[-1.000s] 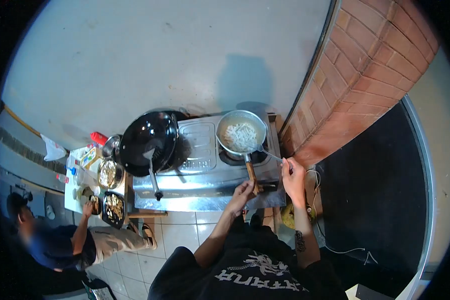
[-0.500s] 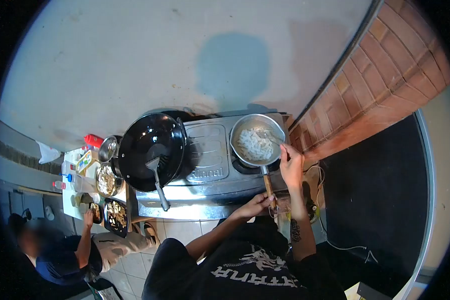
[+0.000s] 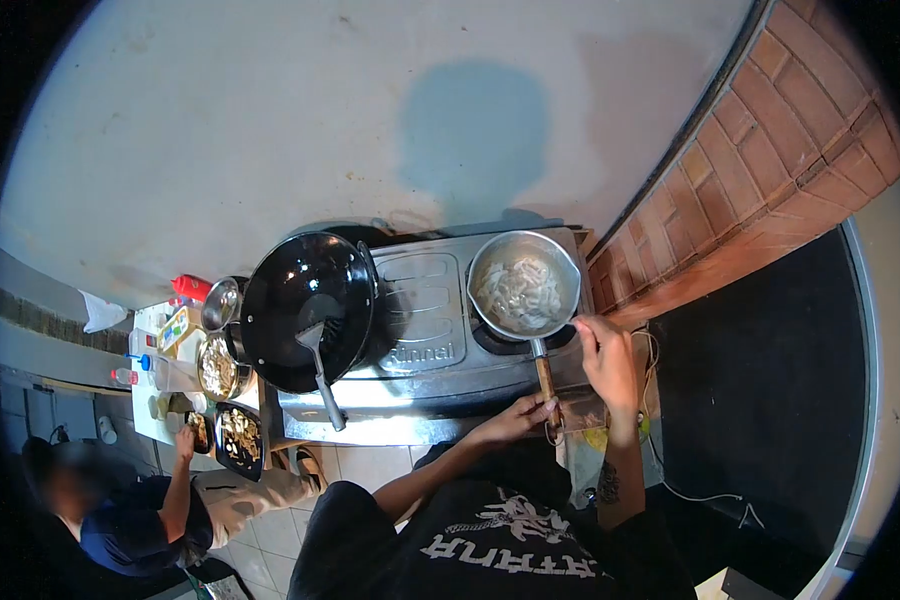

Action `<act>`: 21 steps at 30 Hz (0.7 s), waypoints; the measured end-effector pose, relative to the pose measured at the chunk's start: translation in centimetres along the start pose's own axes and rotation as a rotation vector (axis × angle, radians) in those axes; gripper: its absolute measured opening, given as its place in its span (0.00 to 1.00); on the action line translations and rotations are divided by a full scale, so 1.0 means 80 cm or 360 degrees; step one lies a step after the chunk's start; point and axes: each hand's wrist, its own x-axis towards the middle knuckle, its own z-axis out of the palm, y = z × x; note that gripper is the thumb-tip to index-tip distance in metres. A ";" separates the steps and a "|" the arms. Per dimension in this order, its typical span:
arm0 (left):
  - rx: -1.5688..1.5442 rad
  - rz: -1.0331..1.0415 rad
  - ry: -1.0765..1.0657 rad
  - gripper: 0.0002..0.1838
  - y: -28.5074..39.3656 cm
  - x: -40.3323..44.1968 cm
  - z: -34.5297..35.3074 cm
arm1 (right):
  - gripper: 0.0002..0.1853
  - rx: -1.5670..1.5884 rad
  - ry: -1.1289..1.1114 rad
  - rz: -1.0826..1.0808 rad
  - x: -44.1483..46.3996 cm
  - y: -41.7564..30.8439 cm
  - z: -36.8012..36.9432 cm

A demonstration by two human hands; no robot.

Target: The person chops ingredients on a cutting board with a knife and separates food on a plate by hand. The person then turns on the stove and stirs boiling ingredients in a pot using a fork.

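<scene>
A metal saucepan (image 3: 574, 275) with white strips of food (image 3: 522, 295) in cloudy liquid sits over the right burner of the stove. My left hand (image 3: 518, 418) is closed around the lower end of its wooden handle (image 3: 543, 375). Beside the pan's right rim, my right hand (image 3: 610, 365) is closed with fingertips pinched on a fork, whose tines hardly show among the strips now. To the left, a black wok (image 3: 285, 300) stands on the stove, and a spatula (image 3: 320, 375) leans in it with its handle over the front edge.
The steel stove top (image 3: 417, 300) lies between wok and pan. On the left, a white table (image 3: 150, 425) bears a bowl of pale pieces (image 3: 216, 368), a black tray of food (image 3: 238, 438) and bottles. Another person (image 3: 135, 525) reaches over it. A brick column (image 3: 760, 150) rises at right.
My right hand has shifted right and down to the pan's rim. The fork, plainly seen over the strips before, hardly shows now. My left hand keeps its hold on the handle.
</scene>
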 end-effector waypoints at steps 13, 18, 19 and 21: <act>0.0006 0.0083 0.0081 0.18 -0.016 0.008 -0.005 | 0.09 0.0211 0.0154 -0.0018 0.022 -0.003 0.066; 0.0055 0.0075 0.0116 0.17 -0.012 0.007 -0.003 | 0.09 0.0155 -0.0006 -0.0067 0.003 -0.014 0.032; 0.0055 0.0074 0.0111 0.17 -0.008 0.005 -0.001 | 0.09 0.0128 -0.0035 -0.0018 0.000 -0.016 0.021; -0.0140 -0.0133 0.0152 0.17 0.004 -0.002 0.006 | 0.10 0.0063 -0.0009 0.0047 -0.006 -0.014 0.010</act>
